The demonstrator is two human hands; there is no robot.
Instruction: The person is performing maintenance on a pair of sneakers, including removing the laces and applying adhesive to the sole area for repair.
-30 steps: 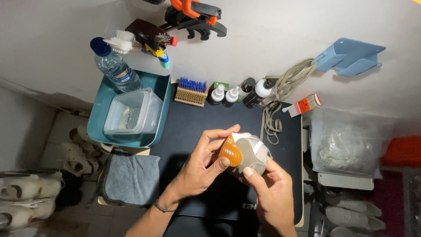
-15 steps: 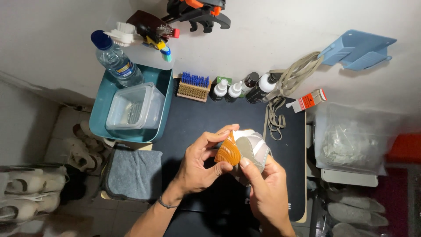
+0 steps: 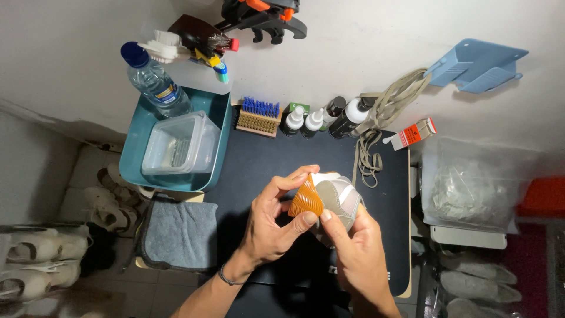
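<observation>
Both hands, left hand (image 3: 272,227) and right hand (image 3: 357,259), grip shoe (image 3: 332,197), orange toe pointing left.

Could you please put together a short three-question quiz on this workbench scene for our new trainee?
1. True or false: both hands grip the shoe.
2. Which stands inside the teal tub? A) a clear lidded container B) a wooden brush with blue bristles C) a grey towel
3. What colour is the shoe's ribbed sole tip, pinched by the left hand?

Key
1. True: the right hand supports it from below.
2. A
3. Orange.
</observation>
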